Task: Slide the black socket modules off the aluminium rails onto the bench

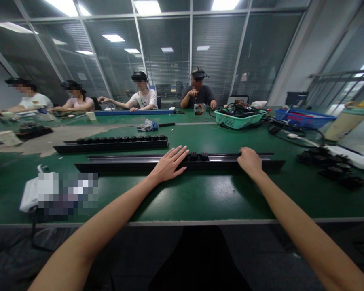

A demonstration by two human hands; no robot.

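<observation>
A long black metal rail with a shiny inner channel lies crosswise on the green table in front of me. My left hand rests on its middle with the fingers stretched out. Just right of those fingers, small black blocks sit in the channel; others may be hidden under the hand. Toward the rail's right end, my right hand is closed with curled fingers at the channel, and what it grips, if anything, is hidden. Behind lies a second black rail carrying a row of several similar blocks.
Loose black blocks lie at right beside a white power strip and cables. Farther back stand a green basket, a blue basket and a tumbler. A white device lies front left. Several people sit opposite.
</observation>
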